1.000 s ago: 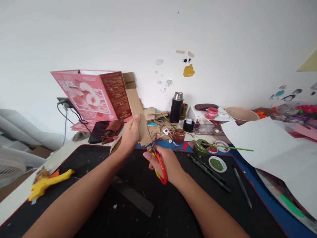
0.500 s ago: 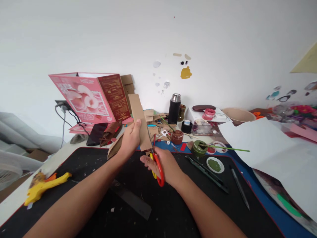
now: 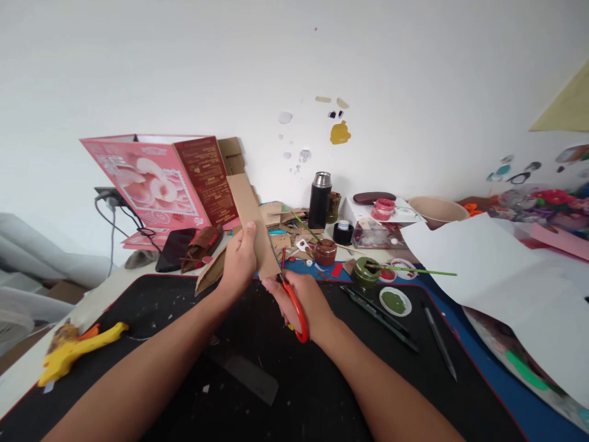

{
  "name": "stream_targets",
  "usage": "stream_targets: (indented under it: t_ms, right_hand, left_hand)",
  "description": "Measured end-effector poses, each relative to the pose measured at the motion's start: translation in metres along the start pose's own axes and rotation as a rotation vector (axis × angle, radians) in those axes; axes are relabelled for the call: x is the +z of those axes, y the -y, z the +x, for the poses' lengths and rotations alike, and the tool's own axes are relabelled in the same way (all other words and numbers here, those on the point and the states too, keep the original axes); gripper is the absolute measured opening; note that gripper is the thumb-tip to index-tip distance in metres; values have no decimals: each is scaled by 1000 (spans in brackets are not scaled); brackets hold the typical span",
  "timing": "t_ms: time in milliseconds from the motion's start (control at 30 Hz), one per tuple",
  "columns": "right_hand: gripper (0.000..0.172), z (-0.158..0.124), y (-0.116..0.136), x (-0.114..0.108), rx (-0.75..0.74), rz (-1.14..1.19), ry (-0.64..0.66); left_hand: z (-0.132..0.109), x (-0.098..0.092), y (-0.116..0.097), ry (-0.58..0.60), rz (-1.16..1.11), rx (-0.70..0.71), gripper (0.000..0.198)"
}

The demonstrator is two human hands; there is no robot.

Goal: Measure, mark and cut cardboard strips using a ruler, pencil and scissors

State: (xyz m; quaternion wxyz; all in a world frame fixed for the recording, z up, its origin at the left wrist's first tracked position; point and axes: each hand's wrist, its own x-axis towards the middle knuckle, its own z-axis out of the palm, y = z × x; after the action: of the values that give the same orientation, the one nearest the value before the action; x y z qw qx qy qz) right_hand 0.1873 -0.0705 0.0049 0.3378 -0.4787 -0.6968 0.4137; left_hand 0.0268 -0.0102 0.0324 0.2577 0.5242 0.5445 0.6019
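Below the white wall (image 3: 207, 73), your left fingers (image 3: 247, 238) are pinching a centre-frame cardboard strip (image 3: 264, 245), probably light, stiff, best held by its edge; right fingers (image 3: 278, 296) are gripping scissors (image 3: 300, 314).

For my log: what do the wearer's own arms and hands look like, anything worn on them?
The left hand and right hand are both bare, without gloves. The left forearm and right forearm are uncovered, with no sleeve in view. No watch or bracelet shows at either wrist. Some fingers are hidden, so rings can't be ruled out.
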Motion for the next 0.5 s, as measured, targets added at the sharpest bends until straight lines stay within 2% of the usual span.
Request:
stream_targets:
  t_ms: [200, 333, 500]
  right_hand:
    - [48, 1, 3, -1, -8, -61, -18]
    - [46, 3, 3, -1, -26, -104, -33]
    - [37, 4, 1, 2, -50, -195, -77]
  left_hand:
    - [2, 1, 4, 28, -36, -25, 52]
    - [4, 1, 7, 2, -38, -15, 52]
    - [3, 1, 9, 3, -53, -16, 51]
